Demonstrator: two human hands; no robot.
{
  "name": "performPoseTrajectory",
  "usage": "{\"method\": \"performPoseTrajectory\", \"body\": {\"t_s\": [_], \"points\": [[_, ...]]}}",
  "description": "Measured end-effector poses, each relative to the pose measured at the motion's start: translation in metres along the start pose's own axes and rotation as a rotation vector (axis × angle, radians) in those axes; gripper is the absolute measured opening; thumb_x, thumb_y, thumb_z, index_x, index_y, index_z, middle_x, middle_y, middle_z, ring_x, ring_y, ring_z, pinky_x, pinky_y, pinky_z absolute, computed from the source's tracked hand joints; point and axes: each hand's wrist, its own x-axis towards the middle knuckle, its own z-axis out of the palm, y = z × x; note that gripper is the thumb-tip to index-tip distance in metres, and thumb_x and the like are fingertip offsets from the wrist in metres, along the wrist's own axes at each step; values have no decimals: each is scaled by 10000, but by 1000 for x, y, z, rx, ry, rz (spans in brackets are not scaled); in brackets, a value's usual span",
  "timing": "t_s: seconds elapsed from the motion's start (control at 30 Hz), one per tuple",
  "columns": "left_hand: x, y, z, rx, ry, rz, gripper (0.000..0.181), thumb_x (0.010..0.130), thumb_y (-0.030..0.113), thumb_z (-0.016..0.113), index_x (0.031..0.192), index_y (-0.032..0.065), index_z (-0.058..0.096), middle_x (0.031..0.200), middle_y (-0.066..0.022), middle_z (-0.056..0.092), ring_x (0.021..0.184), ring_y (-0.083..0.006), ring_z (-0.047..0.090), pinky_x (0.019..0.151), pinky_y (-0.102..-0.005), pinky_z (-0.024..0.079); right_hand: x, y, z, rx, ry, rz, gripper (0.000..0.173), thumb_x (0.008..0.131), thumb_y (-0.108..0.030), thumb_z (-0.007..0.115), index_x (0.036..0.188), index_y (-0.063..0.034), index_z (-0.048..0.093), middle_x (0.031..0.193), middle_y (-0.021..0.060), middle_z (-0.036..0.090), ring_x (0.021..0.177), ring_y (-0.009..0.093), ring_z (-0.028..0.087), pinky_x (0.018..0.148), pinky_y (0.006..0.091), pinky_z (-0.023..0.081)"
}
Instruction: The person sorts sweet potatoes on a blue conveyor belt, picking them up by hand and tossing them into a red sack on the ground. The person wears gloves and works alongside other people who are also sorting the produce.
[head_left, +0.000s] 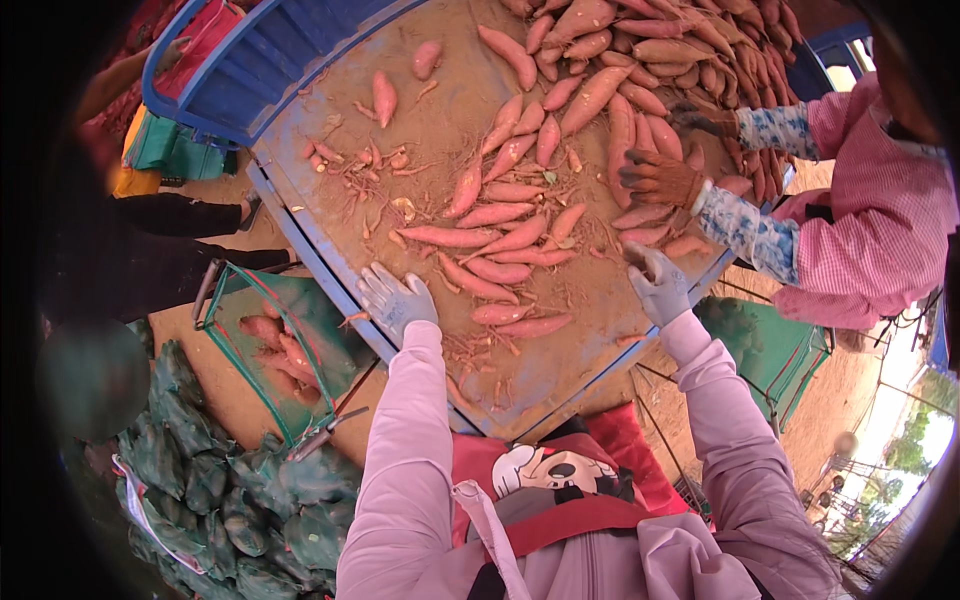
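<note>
My left hand (397, 300), in a pale work glove, rests palm down with spread fingers near the left edge of a soil-covered table (442, 300). No object shows in it. My right hand (660, 283), gloved alike, hovers by the right edge, thumb and fingers apart and partly curled; I see nothing held. Between my hands lies a loose group of red-skinned sweet potatoes (499, 271). Small root scraps (480, 367) are scattered nearer me. Just beyond my right hand are more sweet potatoes (645, 235), close to a co-worker's orange-gloved hand (660, 178).
A large sweet potato heap (682, 45) fills the far right. Green mesh bags hang on frames at the left (277, 292) and right (772, 352). Full green sacks (247, 502) lie lower left. A blue metal rail (262, 67) borders the far left; another person (150, 225) stands there.
</note>
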Motion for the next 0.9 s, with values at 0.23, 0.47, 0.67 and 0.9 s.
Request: {"method": "performPoseTrajectory", "body": {"t_s": [0.23,0.47,0.67,0.9], "points": [[11,27,8,63,35,-85,634,903,262,563,1467,51,366,1529,-149,341,1409,-350,305,1178,-491,198,155,-102,85,-230,-54,-590,421,844,-232,623,1239,-91,591,1050,145,643,1015,331,598,887,421,475],[15,26,-5,38,-6,-118,621,891,221,565,1456,42,378,1514,-162,360,1395,-368,318,1171,-505,206,325,-133,107,-686,217,-138,537,829,-332,645,1299,-108,517,1193,116,581,1127,321,545,930,451,475],[26,33,-12,21,-58,-107,646,866,225,587,1442,16,381,1497,-174,363,1413,-382,287,1179,-517,185,413,-118,87,-876,223,-193,601,857,-346,631,1361,-77,447,1291,119,553,1172,312,562,921,455,493],[23,21,-10,15,-95,-127,656,855,210,573,1442,2,368,1505,-186,349,1408,-393,288,1177,-522,185,426,-180,145,-736,-68,-233,608,876,-436,565,1413,-171,457,1297,141,562,1207,326,541,978,468,449]]}}
